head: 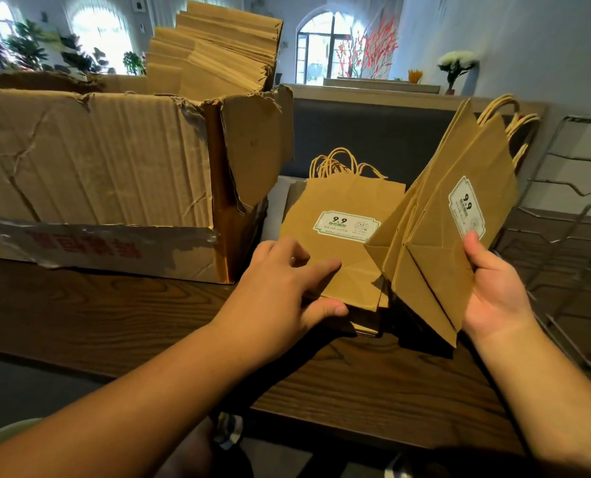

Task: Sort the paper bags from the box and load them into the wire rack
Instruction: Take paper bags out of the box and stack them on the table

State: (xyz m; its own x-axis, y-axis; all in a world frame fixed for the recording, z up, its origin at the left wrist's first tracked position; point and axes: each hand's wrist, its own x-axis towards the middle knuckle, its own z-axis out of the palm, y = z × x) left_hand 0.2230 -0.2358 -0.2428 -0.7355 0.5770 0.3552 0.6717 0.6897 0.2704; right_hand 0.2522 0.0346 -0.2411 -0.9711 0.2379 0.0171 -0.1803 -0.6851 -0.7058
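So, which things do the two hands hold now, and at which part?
The right hand grips a tilted bunch of paper bags at its folded bottom end. The left hand pinches the near edge of the flat bag stack on the table.

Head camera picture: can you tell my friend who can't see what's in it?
A person's right hand holds up a bunch of folded brown paper bags, while the left hand grips a flat stack of bags lying on a dark wooden table. A torn cardboard box with more bags stands at left; a wire rack is at right.
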